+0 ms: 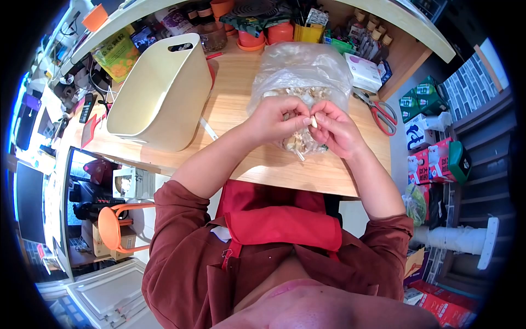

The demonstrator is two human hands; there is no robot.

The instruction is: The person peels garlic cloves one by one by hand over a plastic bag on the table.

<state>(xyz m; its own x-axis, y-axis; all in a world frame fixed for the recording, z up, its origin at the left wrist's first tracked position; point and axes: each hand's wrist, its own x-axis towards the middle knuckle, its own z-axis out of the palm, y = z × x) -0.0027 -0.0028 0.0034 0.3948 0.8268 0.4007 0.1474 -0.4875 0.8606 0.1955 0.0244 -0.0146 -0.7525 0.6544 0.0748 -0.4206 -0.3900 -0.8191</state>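
A small pale piece, shaped like a peeled clove, is sitting between the two hands, above the near side of a clear plastic bag. Judging by its size against the fingers, it is probably weighing next to nothing; its smooth surface is suggesting a firm body, perhaps a little slippery, and one that a hard squeeze or a nail could be bruising. Its sides are likely offering the best hold, with a light pinch of thumb and fingertip. The left hand is closing its thumb and index finger on the piece from one side, the other fingers curling in beneath. The right hand is meeting it from the other side, its thumb and forefinger also pinching the piece, so both are clamping on it with their tips almost together; the exact contact is too small to tell. Beneath and beyond them, pale, papery bits are lying in and about the bag, which is slumping on the wooden worktop. Farther out, a tall cream bin is standing to the left, and red-handled scissors are lying to the right.
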